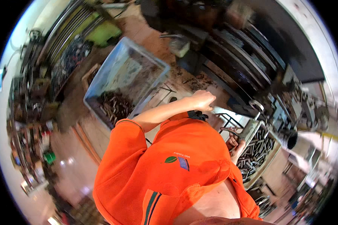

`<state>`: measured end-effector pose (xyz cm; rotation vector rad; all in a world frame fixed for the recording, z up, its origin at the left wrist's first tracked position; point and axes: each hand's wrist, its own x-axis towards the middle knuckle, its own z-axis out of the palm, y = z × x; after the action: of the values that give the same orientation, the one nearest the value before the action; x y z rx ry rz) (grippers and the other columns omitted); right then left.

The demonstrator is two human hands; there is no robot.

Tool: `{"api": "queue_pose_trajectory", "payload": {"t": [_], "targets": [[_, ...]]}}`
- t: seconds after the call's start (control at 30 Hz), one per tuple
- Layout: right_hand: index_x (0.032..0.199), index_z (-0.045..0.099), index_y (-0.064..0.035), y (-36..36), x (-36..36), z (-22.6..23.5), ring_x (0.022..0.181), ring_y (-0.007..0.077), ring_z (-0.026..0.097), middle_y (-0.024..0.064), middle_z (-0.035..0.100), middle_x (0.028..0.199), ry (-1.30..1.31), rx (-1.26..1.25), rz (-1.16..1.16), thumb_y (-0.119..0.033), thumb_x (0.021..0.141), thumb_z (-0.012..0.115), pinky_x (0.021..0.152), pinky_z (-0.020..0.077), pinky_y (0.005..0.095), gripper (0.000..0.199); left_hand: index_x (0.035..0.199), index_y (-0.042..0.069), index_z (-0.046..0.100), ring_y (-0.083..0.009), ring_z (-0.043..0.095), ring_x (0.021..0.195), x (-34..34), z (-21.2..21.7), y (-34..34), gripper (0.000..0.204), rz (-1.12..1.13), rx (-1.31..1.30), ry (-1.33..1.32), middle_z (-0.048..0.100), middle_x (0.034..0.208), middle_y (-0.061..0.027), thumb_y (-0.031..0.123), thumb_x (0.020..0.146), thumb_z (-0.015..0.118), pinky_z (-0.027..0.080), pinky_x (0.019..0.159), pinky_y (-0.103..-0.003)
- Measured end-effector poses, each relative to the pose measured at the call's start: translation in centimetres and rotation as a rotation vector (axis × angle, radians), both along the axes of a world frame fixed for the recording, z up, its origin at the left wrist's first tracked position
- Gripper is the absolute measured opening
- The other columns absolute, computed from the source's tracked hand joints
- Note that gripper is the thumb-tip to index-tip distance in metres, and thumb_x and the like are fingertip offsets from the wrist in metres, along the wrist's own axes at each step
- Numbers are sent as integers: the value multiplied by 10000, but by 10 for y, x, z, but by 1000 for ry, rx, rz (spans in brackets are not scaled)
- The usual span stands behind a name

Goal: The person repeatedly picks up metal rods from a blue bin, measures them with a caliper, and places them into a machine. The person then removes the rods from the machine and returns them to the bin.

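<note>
My left hand [202, 100] is curled into a loose fist, knuckles up, at the end of a bare forearm that stretches forward over my orange shirt [169, 165]. I cannot tell whether it grips anything; something pale shows just at its fingertips. My right hand [233, 143] sits lower and to the right, half hidden behind the shirt, fingers bent at the edge of a metal tray [276, 152] filled with short grey metal rods [257, 148]. Whether those fingers close on a rod I cannot tell. The tray lies just right of that hand. Further left, beyond my left arm, stands a clear plastic bin [125, 80] with dark metal scraps in its bottom. Dark machine parts [233, 48] crowd the area ahead of both hands.
</note>
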<state>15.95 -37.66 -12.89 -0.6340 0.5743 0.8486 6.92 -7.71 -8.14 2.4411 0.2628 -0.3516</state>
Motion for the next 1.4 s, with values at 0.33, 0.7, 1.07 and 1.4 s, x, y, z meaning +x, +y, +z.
{"api": "queue_pose_trajectory", "payload": {"t": [0.33,0.7,1.07,1.4], "targets": [[1207,456,-32,122,-8,-12,451,24,331,84,448,1279,74,-27,560,-426,800,418,409,282,184,567,892,-23,607,-347,608,738,-320,-34,165,412,1000,157,98,611,800,-238,337,692,620,479,673,-432],[1044,506,12,192,-58,20,413,21,322,179,506,1179,-144,-162,677,-339,819,398,410,312,147,430,949,26,619,-318,599,917,-468,-119,236,424,1191,346,585,615,987,-178,370,703,648,487,773,-405],[1090,467,46,176,-45,19,437,33,345,211,485,1200,-50,-135,562,-403,876,335,408,308,155,515,912,23,628,-322,607,900,-466,-132,235,224,1081,397,623,622,974,-174,130,748,520,495,740,-415],[998,522,6,231,-49,83,410,49,305,108,621,868,-582,-219,964,-81,780,448,379,225,197,246,1040,-94,494,-219,617,543,-314,-3,187,349,1219,-1150,-639,603,693,-182,157,818,591,506,492,-281]]}}
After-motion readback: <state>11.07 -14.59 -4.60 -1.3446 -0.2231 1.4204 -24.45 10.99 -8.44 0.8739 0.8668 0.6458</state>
